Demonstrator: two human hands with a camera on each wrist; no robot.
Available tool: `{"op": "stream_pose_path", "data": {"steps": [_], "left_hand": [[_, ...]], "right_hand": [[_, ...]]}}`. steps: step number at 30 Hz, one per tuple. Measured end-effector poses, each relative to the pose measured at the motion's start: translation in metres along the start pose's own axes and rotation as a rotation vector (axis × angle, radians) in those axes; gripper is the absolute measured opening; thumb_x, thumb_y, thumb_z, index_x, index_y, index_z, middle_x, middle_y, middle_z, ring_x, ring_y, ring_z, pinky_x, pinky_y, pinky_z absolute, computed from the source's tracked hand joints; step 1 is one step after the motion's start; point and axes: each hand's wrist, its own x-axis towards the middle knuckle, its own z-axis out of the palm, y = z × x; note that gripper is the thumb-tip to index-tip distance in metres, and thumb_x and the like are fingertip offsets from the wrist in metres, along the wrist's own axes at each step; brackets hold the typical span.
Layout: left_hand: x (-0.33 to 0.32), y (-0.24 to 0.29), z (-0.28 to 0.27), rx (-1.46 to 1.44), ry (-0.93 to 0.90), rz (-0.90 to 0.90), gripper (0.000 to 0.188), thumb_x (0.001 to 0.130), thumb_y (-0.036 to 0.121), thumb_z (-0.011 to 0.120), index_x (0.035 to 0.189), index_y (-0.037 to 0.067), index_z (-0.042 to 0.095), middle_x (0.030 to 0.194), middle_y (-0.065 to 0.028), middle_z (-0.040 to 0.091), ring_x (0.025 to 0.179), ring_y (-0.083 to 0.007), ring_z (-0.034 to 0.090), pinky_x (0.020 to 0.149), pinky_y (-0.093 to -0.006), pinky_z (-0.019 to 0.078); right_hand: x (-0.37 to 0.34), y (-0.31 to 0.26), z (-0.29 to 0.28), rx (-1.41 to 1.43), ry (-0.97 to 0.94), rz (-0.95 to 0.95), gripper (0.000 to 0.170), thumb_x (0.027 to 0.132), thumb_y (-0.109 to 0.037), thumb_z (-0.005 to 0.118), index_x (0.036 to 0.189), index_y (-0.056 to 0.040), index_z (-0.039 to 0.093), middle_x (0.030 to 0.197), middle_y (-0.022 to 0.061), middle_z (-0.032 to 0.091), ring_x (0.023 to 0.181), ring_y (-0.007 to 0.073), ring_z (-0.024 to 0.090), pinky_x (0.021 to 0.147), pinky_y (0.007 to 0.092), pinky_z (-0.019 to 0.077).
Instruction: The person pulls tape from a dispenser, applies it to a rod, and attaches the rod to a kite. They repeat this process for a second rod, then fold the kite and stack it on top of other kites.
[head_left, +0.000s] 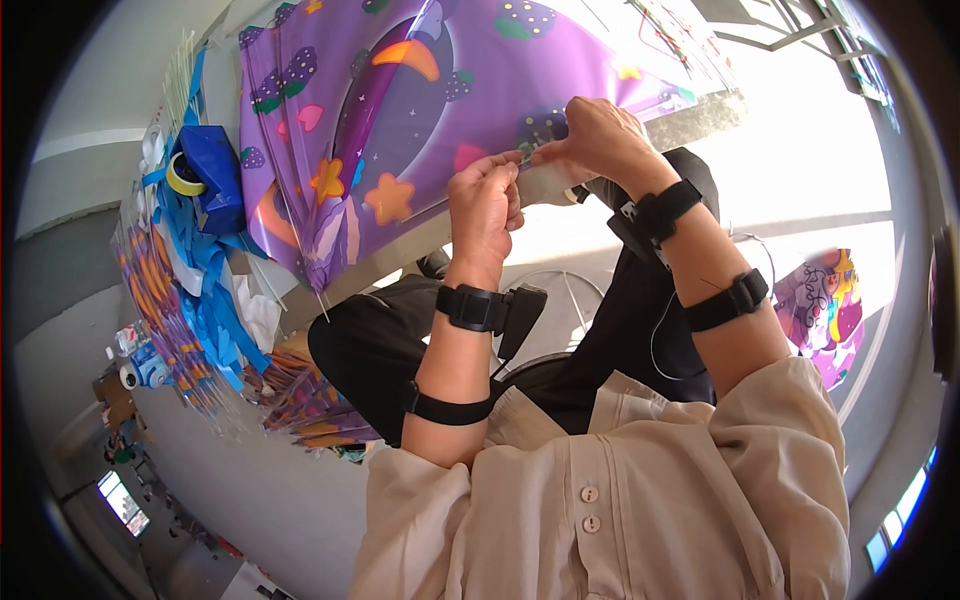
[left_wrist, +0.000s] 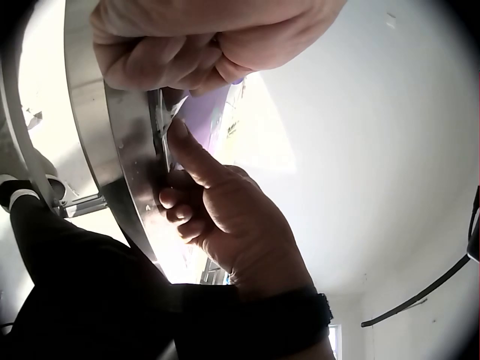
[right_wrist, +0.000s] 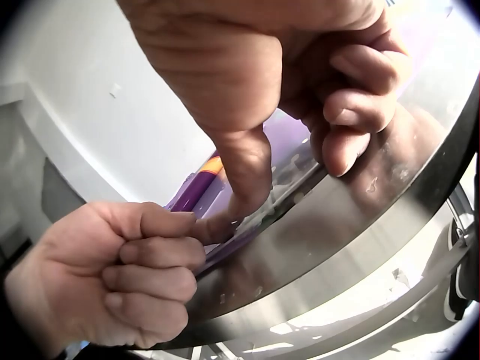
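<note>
A purple printed sheet [head_left: 480,90] with stars, hearts and dotted shapes lies over the table, gathered into folds at its lower left. My left hand [head_left: 485,215] pinches the sheet's near edge between thumb and forefinger, the other fingers curled. Just right of it, my right hand [head_left: 610,145] has its thumb on the same edge. In the right wrist view, the right thumb presses down beside the left fingertips, near a thin strip along the edge; the right hand's other fingers are bent loosely. Whether they touch the sheet's underside is hidden.
The metallic table edge [right_wrist: 300,240] runs under both hands. At the left are a blue box [head_left: 215,180], a yellow tape roll [head_left: 186,175], blue strips [head_left: 205,270] and bundled printed pieces [head_left: 165,290]. Thin rods [head_left: 690,45] lie at the upper right; a colourful sheet [head_left: 825,310] is at the right.
</note>
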Motion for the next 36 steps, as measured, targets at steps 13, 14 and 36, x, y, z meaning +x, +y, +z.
{"op": "stream_pose_path", "data": {"steps": [13, 14, 36], "left_hand": [[0.013, -0.013, 0.001, 0.645, 0.289, 0.575, 0.025, 0.079, 0.001, 0.052, 0.102, -0.004, 0.061, 0.064, -0.0071, 0.056, 0.050, -0.0125, 0.050, 0.046, -0.0277, 0.0403], [0.011, -0.014, -0.001, 0.645, 0.288, 0.578, 0.025, 0.079, 0.001, 0.052, 0.102, -0.004, 0.061, 0.064, -0.0071, 0.056, 0.050, -0.0125, 0.050, 0.046, -0.0277, 0.0403], [-0.016, -0.015, -0.023, 1.677, -0.022, 0.844, 0.060, 0.079, 0.008, 0.062, 0.133, 0.000, 0.037, 0.140, -0.0293, 0.024, 0.132, -0.0423, 0.022, 0.105, -0.0577, 0.0192]], "right_hand": [[0.002, -0.010, 0.003, -0.171, -0.035, 0.019, 0.054, 0.057, -0.050, 0.079, 0.078, -0.0017, 0.065, 0.071, 0.0123, 0.064, 0.072, 0.0287, 0.065, 0.063, 0.0380, 0.0496], [0.003, -0.009, 0.004, -0.154, -0.041, 0.022, 0.053, 0.057, -0.049, 0.079, 0.078, -0.0021, 0.065, 0.070, 0.0121, 0.064, 0.072, 0.0285, 0.065, 0.062, 0.0382, 0.0496], [0.002, 0.112, -0.040, 0.275, 0.339, 0.183, 0.019, 0.075, -0.007, 0.067, 0.092, -0.0007, 0.061, 0.095, 0.0146, 0.060, 0.090, 0.0203, 0.057, 0.082, 0.0320, 0.0450]]}}
